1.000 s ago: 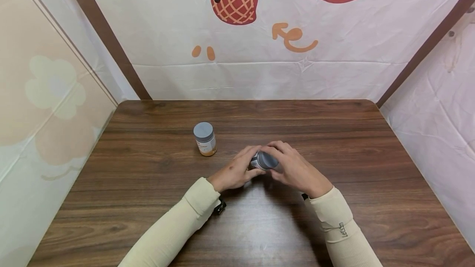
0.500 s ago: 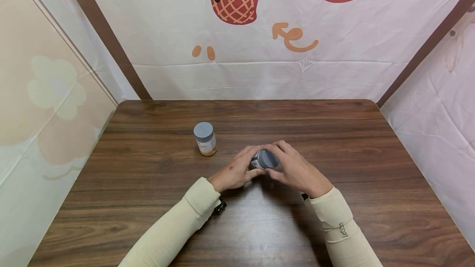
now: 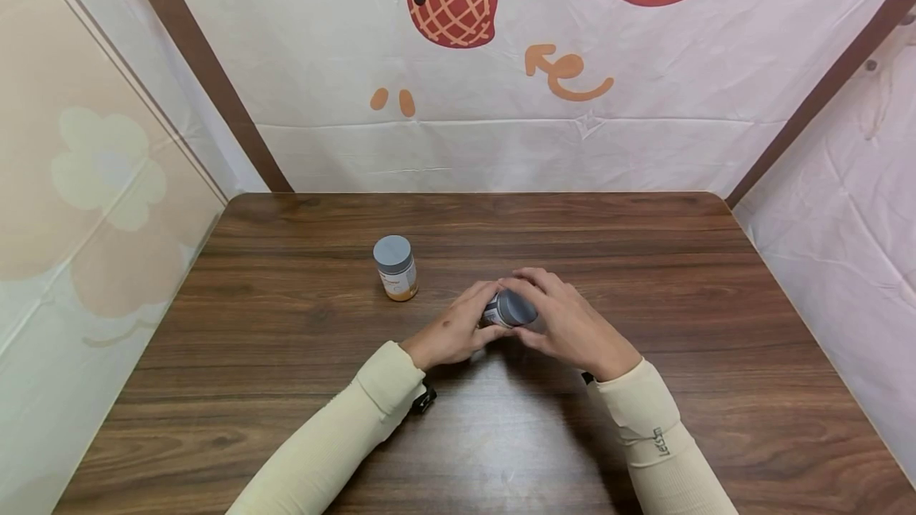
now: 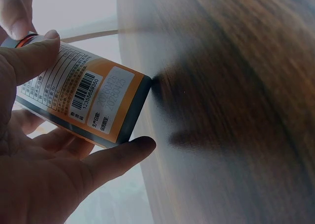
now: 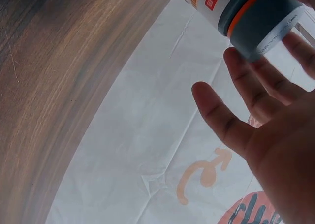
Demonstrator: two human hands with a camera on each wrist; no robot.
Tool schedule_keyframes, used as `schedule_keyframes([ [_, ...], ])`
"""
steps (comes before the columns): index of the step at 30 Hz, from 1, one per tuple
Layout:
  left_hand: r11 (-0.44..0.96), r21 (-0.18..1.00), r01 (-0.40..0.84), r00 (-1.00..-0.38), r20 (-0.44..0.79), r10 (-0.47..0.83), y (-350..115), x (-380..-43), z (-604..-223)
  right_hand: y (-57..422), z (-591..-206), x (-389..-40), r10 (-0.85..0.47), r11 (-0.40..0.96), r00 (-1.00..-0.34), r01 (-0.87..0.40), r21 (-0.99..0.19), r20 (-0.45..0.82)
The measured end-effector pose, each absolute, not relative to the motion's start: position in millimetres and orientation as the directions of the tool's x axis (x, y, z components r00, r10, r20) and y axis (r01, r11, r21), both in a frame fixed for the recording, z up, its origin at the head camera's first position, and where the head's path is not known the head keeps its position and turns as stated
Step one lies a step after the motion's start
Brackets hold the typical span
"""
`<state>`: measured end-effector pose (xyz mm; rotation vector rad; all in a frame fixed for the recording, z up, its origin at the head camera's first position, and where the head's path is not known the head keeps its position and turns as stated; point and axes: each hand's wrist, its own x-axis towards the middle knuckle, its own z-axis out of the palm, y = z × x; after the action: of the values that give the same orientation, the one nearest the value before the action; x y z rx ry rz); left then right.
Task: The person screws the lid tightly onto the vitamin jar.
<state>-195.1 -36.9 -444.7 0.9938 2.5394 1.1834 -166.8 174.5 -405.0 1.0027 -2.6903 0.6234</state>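
Observation:
My left hand [image 3: 452, 334] grips a small supplement jar [image 4: 86, 88] with an orange and white label, thumb on one side and fingers on the other. The jar leans, its dark base edge close over the tabletop in the left wrist view, its cap [image 3: 518, 308] turned towards my right hand [image 3: 572, 328]. The right thumb and fingertips pinch that dark grey cap; the index and little fingers are not all against it in the right wrist view. An orange ring [image 5: 250, 8] shows between cap and body. A second, similar jar [image 3: 397, 278] stands upright with its grey lid on.
The brown wood-grain table [image 3: 300, 388] has its far edge against a white printed cloth [image 3: 315, 141]. More cloth hangs at the left and right sides. The second jar stands left of and beyond my hands.
The right fingers shift slightly on the cap, over and back, and the cap sways a little with them. My left hand and the second jar stay where they were.

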Motion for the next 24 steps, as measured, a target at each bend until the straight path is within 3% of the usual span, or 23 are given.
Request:
schedule_keyframes([
  [7, 0.457, 0.730, 0.509, -0.760, 0.131, 0.637, -36.8, -195.2, -444.8, 173.8, -405.8, -167.5, -0.609, 0.647, -0.710, -0.702, -0.298, 0.353],
  [24, 0.460, 0.719, 0.520, -0.755, 0.135, 0.641, -36.8, -196.4, -446.3, 173.5, -406.2, -167.9, -0.581, 0.658, -0.733, -0.679, -0.325, 0.354],
])
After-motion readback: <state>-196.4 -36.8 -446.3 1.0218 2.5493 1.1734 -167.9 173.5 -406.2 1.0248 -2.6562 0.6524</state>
